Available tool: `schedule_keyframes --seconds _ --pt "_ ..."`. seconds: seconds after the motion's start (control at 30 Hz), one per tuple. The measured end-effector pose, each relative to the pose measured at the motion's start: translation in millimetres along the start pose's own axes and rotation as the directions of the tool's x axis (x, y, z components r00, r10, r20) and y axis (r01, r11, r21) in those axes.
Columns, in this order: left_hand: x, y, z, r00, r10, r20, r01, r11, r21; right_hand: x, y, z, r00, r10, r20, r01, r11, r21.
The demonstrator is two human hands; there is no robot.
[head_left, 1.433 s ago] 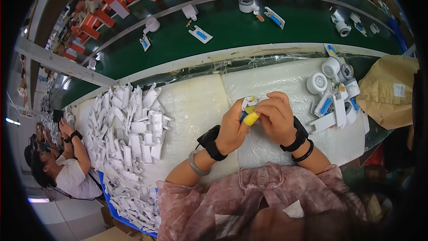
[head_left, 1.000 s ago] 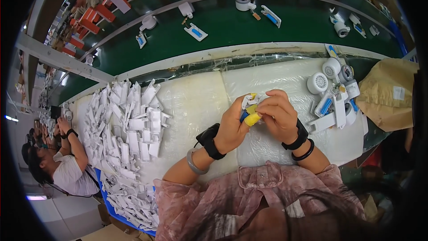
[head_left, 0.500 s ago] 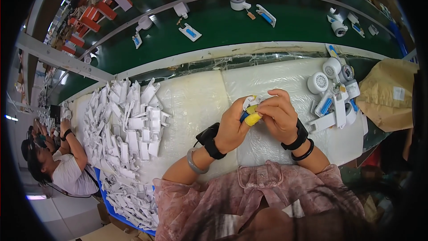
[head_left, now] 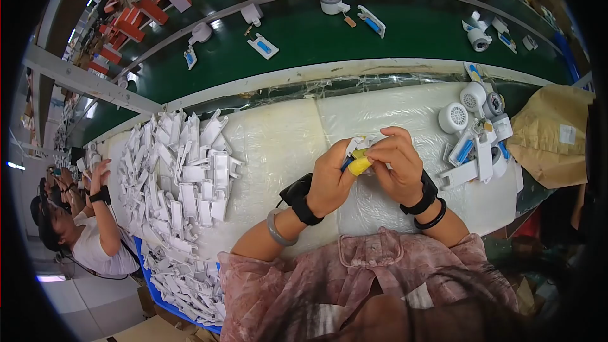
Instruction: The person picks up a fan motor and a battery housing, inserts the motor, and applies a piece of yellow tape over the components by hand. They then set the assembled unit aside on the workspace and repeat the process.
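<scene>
My left hand (head_left: 330, 177) is closed around a small white plastic part (head_left: 356, 145) with a bit of dark blue at its lower side. Yellow coverings wrap the thumb and a fingertip of that hand. From the other side, my right hand (head_left: 400, 168) pinches at the same part with its thumb and bent fingers. Both hands meet over the middle of the plastic-covered bench (head_left: 272, 133). Most of the part is hidden by my fingers, so its full shape does not show.
White plastic housings (head_left: 183, 171) are heaped at left, above a blue bin (head_left: 152, 285) of more. At right lie round white fan-like units (head_left: 453, 118) beside a brown paper bag (head_left: 551, 133). A green conveyor belt (head_left: 291, 38) carries similar units. A co-worker (head_left: 95, 240) sits at left.
Units on the belt have shifted slightly left. The co-worker's hand at left has risen. My hands stay in nearly the same place on the part.
</scene>
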State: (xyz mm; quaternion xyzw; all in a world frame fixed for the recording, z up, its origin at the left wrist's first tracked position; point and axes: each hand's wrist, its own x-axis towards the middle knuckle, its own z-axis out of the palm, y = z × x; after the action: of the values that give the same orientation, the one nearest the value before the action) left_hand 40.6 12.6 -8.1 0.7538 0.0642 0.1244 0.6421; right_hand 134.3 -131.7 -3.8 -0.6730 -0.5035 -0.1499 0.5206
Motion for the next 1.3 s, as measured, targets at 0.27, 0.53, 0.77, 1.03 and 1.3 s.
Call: schedule_keyframes --seconds 0.27,0.53,0.77,1.03,1.3 --pt "-0.8 1.9 -1.2 1.000 -0.019 0.005 0.020 0.998 -0.051 -1.0 -0.7 4.0 1.000 0.001 -0.024 -0.002 1.000 -0.011" --pt "4.3 -4.0 -5.9 0.999 -0.004 0.038 0.006 0.999 -0.043 11.4 -6.7 -6.9 0.988 0.068 0.135 -0.053 0.992 -0.113" --pt "2.4 1.1 -4.0 0.996 -0.025 0.081 0.037 0.988 -0.152 8.0 -7.5 -5.3 0.997 -0.014 0.080 0.025 0.989 -0.146" --pt "4.1 3.2 -6.4 0.982 -0.030 0.186 0.062 0.984 -0.170 5.1 1.7 -2.8 0.995 -0.081 0.063 0.084 0.995 -0.062" --pt "1.9 -7.3 -4.5 0.984 -0.010 0.176 0.049 0.975 -0.219 7.9 -0.2 -4.2 0.994 -0.060 0.094 0.058 0.998 0.026"
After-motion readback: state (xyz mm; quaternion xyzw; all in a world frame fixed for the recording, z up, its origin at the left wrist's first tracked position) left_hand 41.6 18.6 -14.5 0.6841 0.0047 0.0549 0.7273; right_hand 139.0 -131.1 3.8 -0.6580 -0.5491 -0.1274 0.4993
